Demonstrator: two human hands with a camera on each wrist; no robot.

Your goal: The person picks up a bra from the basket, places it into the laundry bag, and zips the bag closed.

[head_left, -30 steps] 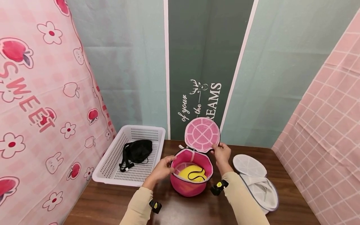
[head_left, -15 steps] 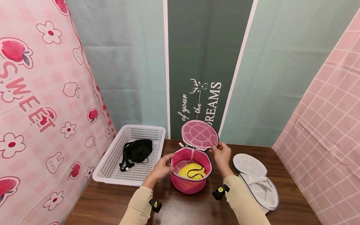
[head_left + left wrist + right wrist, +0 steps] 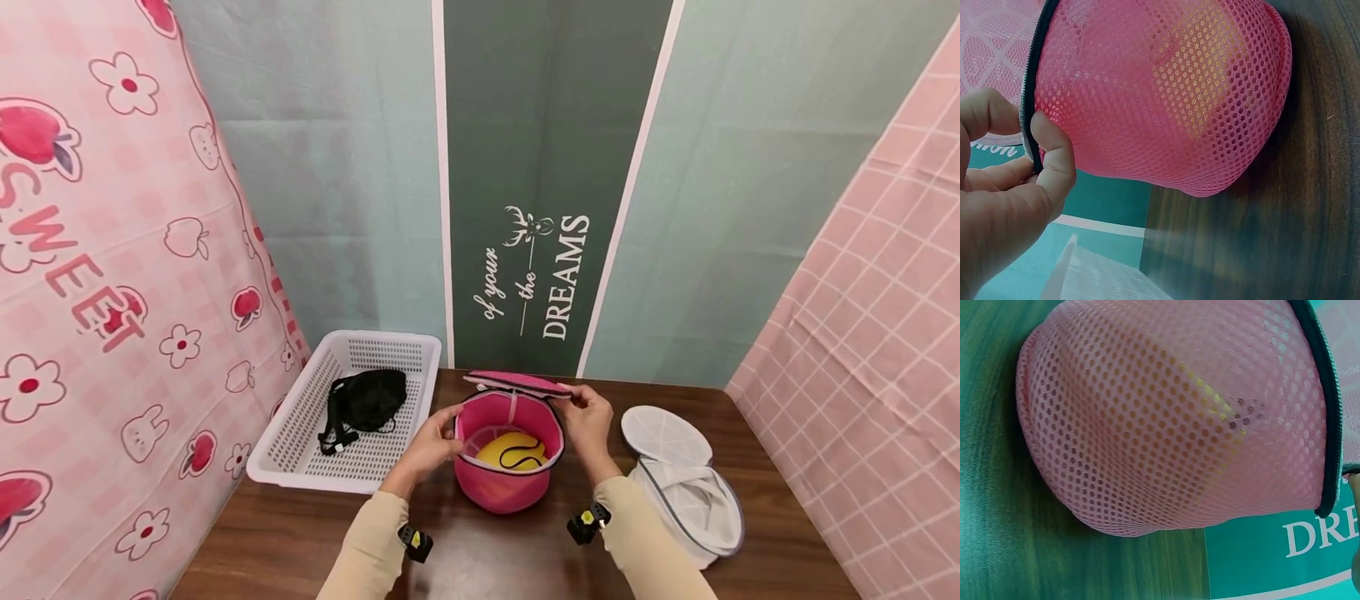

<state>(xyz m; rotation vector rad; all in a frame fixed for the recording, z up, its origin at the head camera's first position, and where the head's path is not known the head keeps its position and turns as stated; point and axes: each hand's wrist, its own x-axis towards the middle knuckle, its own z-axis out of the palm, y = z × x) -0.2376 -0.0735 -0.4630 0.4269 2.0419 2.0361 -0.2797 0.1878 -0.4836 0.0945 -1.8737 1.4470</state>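
Except in head view, pink mesh [image 3: 1129, 134] veils the yellow item [image 3: 513, 442].

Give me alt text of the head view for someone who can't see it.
The left hand pinches the rim of a round pink mesh bag while the right hand holds its open pink lid; a yellow item with black trim lies inside. On the brown wooden table, a white plastic basket holding a black item stands left, an open white mesh bag right.

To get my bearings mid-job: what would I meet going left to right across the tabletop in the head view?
White perforated plastic basket, left hand, pink mesh laundry bag, right hand, white mesh laundry bag.
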